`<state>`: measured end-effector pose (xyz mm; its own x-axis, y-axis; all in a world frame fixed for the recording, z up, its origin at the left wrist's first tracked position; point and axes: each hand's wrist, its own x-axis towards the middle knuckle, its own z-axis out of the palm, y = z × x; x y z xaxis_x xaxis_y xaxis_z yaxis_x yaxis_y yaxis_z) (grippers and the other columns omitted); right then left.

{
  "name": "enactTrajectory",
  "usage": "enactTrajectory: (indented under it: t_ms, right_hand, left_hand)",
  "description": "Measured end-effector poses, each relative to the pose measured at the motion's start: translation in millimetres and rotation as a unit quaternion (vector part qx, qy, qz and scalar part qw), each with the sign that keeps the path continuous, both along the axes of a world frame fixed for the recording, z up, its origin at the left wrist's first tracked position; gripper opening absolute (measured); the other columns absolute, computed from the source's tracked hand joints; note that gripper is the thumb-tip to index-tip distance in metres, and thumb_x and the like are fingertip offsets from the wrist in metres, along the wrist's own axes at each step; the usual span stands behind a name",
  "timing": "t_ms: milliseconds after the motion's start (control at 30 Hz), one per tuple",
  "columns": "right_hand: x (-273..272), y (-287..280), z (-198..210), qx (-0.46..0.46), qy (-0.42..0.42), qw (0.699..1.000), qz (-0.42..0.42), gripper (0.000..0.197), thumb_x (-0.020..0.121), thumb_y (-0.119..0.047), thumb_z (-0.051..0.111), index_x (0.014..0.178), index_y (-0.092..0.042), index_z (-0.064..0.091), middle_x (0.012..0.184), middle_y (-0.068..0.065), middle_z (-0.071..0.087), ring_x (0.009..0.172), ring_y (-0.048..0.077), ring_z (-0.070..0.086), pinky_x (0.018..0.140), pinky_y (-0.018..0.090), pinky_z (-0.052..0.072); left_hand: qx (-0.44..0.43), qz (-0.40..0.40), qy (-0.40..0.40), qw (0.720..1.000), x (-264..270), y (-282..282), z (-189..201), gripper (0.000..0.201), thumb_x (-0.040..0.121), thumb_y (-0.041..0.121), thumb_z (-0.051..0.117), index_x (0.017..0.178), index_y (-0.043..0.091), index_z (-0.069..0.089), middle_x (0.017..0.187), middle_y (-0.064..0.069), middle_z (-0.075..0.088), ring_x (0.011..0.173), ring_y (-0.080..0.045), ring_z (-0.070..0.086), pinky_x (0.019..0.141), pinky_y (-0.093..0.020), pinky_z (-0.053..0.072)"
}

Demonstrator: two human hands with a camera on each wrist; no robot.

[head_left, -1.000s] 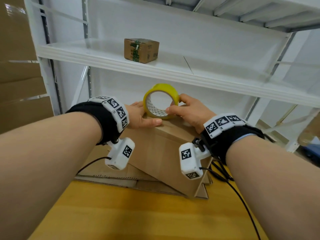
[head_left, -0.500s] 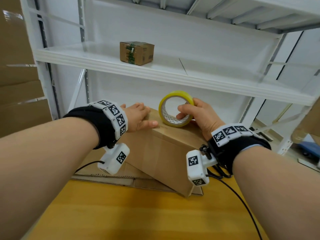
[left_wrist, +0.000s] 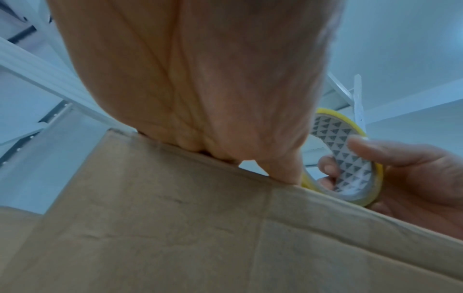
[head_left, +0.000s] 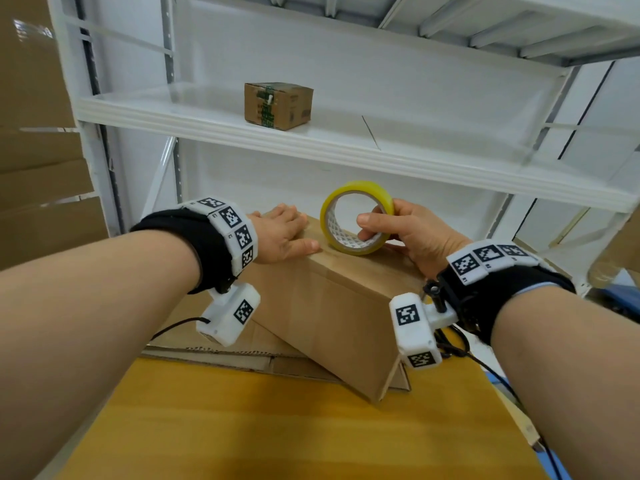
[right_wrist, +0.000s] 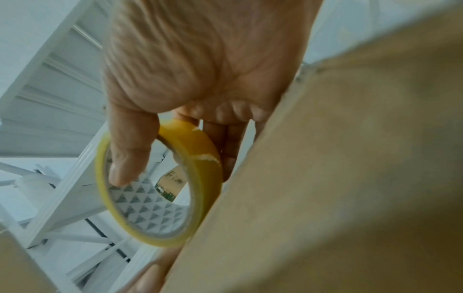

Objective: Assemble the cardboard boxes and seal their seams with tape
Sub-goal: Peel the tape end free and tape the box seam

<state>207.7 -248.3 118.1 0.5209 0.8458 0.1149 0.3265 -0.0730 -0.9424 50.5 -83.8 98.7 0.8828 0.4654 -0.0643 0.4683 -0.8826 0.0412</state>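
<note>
The cardboard box (head_left: 332, 306), mid-frame, stands folded, left hand (head_left: 280, 237) flat on top, right hand (head_left: 415, 233) gripping the tape roll (head_left: 356, 218); sealing seems barely begun.

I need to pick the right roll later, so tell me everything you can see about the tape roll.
The tape roll is a ring of yellowish translucent tape on a white core printed inside with grey triangles. It stands on edge on top of the cardboard box. The right hand grips it, thumb inside the core, fingers outside. The left hand does not touch it.
</note>
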Motion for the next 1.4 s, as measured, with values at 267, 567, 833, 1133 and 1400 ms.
enactTrajectory:
  t_ms: [267, 567, 833, 1133, 1400]
  right_hand:
    - [-6.8, -2.6, 3.9, 0.000, 0.029, 0.999, 0.016, 0.025, 0.075, -0.018, 0.073, 0.096, -0.015, 0.061, 0.091, 0.011, 0.072, 0.083, 0.018, 0.067, 0.081, 0.031, 0.049]
    - [-11.0, -11.7, -0.8, 0.019, 0.041, 0.999, -0.006, 0.025, 0.090, -0.022, 0.069, 0.113, -0.014, 0.064, 0.112, 0.010, 0.072, 0.087, 0.010, 0.068, 0.060, 0.015, 0.048]
    - [-13.5, -8.8, -19.5, 0.137, 0.124, 0.980, -0.074, 0.014, 0.095, -0.030, 0.065, 0.106, -0.021, 0.063, 0.100, 0.010, 0.069, 0.093, 0.021, 0.065, 0.084, 0.036, 0.058]
    - [-21.9, -3.8, -17.2, 0.160, 0.115, 0.978, -0.065, 0.009, 0.095, -0.030, 0.064, 0.102, -0.024, 0.065, 0.084, 0.006, 0.059, 0.081, 0.018, 0.060, 0.062, 0.023, 0.054]
    - [-28.6, -8.9, -22.6, 0.203, 0.106, 0.972, -0.056, 0.023, 0.086, -0.032, 0.074, 0.100, -0.018, 0.064, 0.070, -0.001, 0.063, 0.066, 0.015, 0.063, 0.067, 0.032, 0.056]
  left_hand:
    - [-0.019, 0.038, -0.032, 0.999, 24.1, 9.0, 4.1, 0.058, 0.101, 0.041, 0.035, 0.145, 0.004, 0.034, 0.155, -0.014, 0.024, 0.143, -0.031, 0.019, 0.117, -0.045, 0.014]
    - [-0.082, -0.051, -0.069, 0.993, 26.6, -2.7, 2.6, 0.082, 0.085, 0.068, 0.047, 0.152, 0.027, 0.021, 0.158, -0.003, 0.019, 0.146, -0.019, 0.012, 0.120, -0.038, 0.006]
    - [-0.064, 0.009, -0.021, 0.998, 30.8, -0.7, -3.1, 0.109, 0.053, 0.088, 0.035, 0.148, 0.034, 0.024, 0.155, -0.001, 0.021, 0.145, -0.021, 0.014, 0.118, -0.046, 0.014]
    - [-0.105, 0.006, -0.068, 0.992, 25.9, 2.4, -7.2, 0.118, 0.049, 0.089, 0.042, 0.150, 0.032, 0.018, 0.155, 0.006, 0.020, 0.144, -0.017, 0.017, 0.117, -0.047, 0.018]
    - [-0.091, -0.007, -0.067, 0.994, 22.0, -5.6, -3.1, 0.085, 0.079, 0.072, 0.050, 0.148, 0.030, 0.025, 0.154, 0.000, 0.022, 0.142, -0.020, 0.017, 0.117, -0.046, 0.015]
